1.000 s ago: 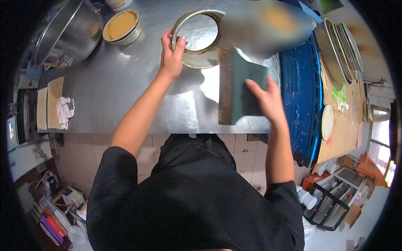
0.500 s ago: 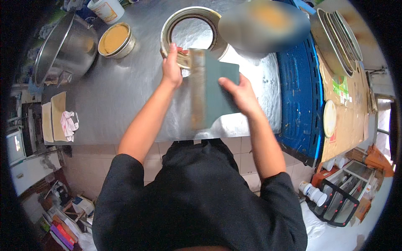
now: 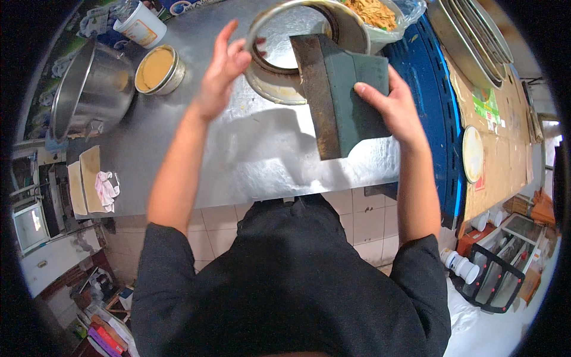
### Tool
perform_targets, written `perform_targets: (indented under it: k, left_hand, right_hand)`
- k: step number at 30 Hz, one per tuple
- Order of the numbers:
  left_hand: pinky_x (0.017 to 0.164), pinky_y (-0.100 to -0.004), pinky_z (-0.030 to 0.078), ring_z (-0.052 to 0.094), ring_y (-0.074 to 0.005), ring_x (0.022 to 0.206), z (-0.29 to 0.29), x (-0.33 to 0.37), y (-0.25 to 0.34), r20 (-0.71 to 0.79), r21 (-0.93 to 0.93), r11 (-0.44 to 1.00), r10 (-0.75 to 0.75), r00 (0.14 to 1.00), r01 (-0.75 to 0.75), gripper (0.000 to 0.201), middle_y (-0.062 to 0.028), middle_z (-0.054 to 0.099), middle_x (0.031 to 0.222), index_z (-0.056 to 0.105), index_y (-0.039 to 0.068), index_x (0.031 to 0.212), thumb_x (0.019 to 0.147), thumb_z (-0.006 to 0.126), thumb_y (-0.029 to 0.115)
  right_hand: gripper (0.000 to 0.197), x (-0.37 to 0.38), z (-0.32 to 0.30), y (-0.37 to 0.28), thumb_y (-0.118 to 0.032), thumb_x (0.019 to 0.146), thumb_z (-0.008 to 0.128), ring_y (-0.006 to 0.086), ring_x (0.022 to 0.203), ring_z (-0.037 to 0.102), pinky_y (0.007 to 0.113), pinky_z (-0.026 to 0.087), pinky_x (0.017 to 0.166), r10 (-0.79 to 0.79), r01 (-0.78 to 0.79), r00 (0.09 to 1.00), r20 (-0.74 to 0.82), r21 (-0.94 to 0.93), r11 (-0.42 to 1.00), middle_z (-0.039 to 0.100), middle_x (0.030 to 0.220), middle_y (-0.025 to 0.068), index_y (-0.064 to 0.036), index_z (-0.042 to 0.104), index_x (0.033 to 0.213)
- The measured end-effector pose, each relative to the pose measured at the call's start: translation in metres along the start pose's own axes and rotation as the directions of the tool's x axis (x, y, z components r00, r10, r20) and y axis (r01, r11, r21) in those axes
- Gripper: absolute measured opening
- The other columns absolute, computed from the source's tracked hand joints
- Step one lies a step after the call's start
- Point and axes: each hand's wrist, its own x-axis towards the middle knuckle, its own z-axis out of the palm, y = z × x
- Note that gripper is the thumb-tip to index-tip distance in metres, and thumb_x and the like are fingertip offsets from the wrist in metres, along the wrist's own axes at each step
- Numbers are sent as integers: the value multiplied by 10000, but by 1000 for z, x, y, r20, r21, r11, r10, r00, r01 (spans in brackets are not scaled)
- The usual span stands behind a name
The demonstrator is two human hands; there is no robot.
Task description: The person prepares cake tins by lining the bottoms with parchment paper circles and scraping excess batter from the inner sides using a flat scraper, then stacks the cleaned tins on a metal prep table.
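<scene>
My right hand (image 3: 395, 104) grips a wide scraper (image 3: 348, 98) with a dark green body and a brown-stained blade, its thumb lying across the top face. The scraper hangs above the steel table, its upper corner overlapping the view of a round metal ring (image 3: 276, 89). That ring is deep and pale, with stained walls and a dark inner rim; a shiny surface shows through it. My left hand (image 3: 221, 74) is open beside the ring's left edge, fingers apart. I cannot tell whether its fingertips touch the ring.
At left are a large steel bowl (image 3: 95, 89), a tin of tan paste (image 3: 159, 70) and a white bucket (image 3: 141, 25). A bag of orange-brown pieces (image 3: 377, 15) sits beyond the ring. Right of the steel table (image 3: 238, 160) are a blue crate (image 3: 428, 107) and stacked pans (image 3: 473, 41).
The scraper and my right hand have moved right, away from my left hand. My left hand's fingers have spread at the ring's left side. The view has shifted, and the ring appears higher.
</scene>
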Motion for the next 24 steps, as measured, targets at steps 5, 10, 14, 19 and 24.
perform_targets:
  k: [5,10,14,19,24]
  left_hand:
    - [927,-340,377,488,-227,1096,3,30,18,10,670,741,56,998,-48,619,-163,525,1162,329,9,1301,819,585,300]
    - [814,-310,444,577,-211,916,-12,25,-25,-204,506,863,113,972,6,466,-139,570,1048,407,-23,1221,821,523,187]
    - [732,-316,466,588,-167,789,-16,18,-46,-358,189,966,-98,928,175,464,-107,555,917,388,-24,1204,808,497,190]
    - [732,-340,477,584,-194,777,-16,12,-76,-529,128,967,-122,840,221,266,-79,540,850,438,21,995,825,478,223]
    - [745,-335,474,600,-214,787,-17,-1,-79,-604,-244,946,-322,729,216,263,-96,584,811,525,25,862,852,483,284]
  right_hand:
    - [405,8,-6,-15,-146,800,641,177,904,582,306,462,811,-173,167,985,26,-434,885,613,991,139,33,480,1126]
    - [428,11,-2,26,-171,796,639,199,915,576,330,454,829,-35,30,999,-2,-465,885,604,993,169,36,462,1125]
    - [388,-7,50,35,-121,801,620,178,915,567,316,454,829,107,-106,992,66,-12,994,605,992,109,34,473,1125]
    - [342,-3,51,75,-86,803,611,175,851,597,302,480,775,66,-66,998,-6,-102,993,617,953,117,32,483,1097]
    - [351,-1,52,59,-95,816,597,182,801,608,300,501,723,262,-249,965,-22,241,938,617,942,123,28,463,1117]
